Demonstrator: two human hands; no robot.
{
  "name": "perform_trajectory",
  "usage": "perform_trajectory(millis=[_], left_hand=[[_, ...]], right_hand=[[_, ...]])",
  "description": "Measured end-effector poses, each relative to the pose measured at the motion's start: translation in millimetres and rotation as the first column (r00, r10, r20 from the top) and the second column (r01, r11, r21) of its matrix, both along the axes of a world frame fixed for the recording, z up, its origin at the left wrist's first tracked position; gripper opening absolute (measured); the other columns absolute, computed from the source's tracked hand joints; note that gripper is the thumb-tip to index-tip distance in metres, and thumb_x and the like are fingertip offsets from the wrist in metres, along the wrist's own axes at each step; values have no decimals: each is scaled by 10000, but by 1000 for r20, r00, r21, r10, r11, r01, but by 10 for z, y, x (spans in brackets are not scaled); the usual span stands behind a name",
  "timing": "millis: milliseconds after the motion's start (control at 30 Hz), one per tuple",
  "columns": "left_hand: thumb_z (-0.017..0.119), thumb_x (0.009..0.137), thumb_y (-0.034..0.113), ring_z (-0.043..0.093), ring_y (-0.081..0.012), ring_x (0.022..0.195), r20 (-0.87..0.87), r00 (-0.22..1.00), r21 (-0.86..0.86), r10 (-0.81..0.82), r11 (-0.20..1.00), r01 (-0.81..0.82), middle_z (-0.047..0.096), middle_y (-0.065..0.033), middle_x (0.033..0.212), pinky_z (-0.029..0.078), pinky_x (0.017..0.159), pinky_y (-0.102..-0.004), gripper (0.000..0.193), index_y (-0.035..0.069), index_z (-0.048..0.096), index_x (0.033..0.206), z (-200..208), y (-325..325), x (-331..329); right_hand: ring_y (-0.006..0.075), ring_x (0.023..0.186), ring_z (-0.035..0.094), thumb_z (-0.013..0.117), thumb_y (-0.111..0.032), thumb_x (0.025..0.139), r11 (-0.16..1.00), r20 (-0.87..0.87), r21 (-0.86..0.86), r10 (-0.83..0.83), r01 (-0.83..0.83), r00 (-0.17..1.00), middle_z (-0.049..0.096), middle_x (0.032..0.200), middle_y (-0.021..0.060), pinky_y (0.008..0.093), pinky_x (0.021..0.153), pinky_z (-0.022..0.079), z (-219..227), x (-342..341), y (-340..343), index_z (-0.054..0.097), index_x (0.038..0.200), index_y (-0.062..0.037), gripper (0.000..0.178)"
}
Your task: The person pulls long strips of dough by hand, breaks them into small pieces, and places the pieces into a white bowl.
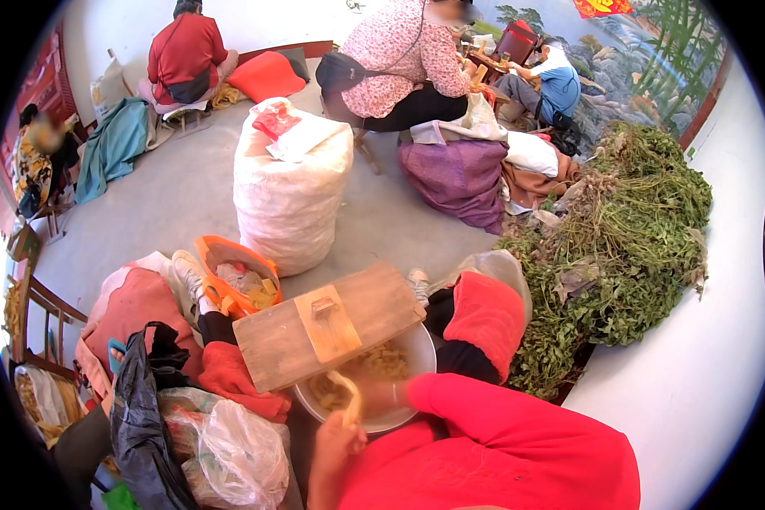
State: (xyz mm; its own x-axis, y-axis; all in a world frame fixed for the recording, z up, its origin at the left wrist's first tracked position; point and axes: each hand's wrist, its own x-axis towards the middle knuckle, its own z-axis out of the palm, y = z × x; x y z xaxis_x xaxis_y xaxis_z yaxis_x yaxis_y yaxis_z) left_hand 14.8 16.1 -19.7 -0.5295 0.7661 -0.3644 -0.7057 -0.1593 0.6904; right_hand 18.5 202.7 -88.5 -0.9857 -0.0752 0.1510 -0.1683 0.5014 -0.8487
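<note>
My left hand (338, 440) is closed around the lower end of a curved, pale yellow piece (348, 393), possibly a root, which sticks up in front of the basin. My right hand (379, 395), at the end of a red sleeve, reaches over the basin. It is smeared by motion, so its fingers cannot be made out. The white basin (430, 357) sits between my legs and holds many small yellowish pieces (385, 364). A thick wooden board (374, 299) lies tilted across the basin's far side, with a lighter wooden plate (325, 323) and a small block on it.
An orange bag (217, 252) stands left of the board, and a full white sack (293, 195) beyond it. Plastic bags (238, 459) lie at my left. Leafy stalks (620, 238) are heaped along the right wall. Several people sit farther back beside a purple sack (455, 174).
</note>
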Motion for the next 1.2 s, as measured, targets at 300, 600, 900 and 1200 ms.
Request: perform_trajectory(millis=[300, 600, 900, 1200], left_hand=[[490, 948, 323, 405, -165, 524, 177, 965, 409, -192, 907, 106, 463, -49, 603, 327, 495, -287, 356, 79, 465, 690, 76, 201, 12], [529, 926, 108, 530, -192, 776, -811, 585, -228, 28, 905, -359, 607, -108, 957, 425, 684, -291, 260, -11, 597, 1148, -3, 447, -266], [578, 899, 172, 601, -315, 689, -706, 608, -460, -364, 888, -3, 582, -188, 728, 454, 637, -400, 190, -11, 599, 947, 11, 697, -354], [546, 951, 247, 433, -50, 625, -361, 853, -353, -377, 902, 249, 518, 23, 681, 354, 554, -215, 268, 27, 599, 808, 123, 809, -335]], right_hand=[[313, 998, 572, 592, -212, 696, 364, 375, 819, 246, -444, 894, 662, 877, 110, 547, 975, 314, -898, -182, 283, 722, 806, -88, 210], [284, 694, 640, 686, -131, 789, 967, 301, 100, -256, 236, 919, 643, 786, 152, 363, 621, 499, 317, 324, 443, 626, 981, -62, 212], [86, 817, 606, 642, 27, 822, 838, 409, -233, -376, 494, 831, 632, 894, 38, 224, 708, 492, 971, 577, 329, 577, 1091, -19, 281], [41, 794, 557, 655, -5, 832, 800, 513, -446, -138, 401, 847, 609, 892, -10, 186, 698, 465, 1007, 617, 649, 592, 1105, -15, 280]])
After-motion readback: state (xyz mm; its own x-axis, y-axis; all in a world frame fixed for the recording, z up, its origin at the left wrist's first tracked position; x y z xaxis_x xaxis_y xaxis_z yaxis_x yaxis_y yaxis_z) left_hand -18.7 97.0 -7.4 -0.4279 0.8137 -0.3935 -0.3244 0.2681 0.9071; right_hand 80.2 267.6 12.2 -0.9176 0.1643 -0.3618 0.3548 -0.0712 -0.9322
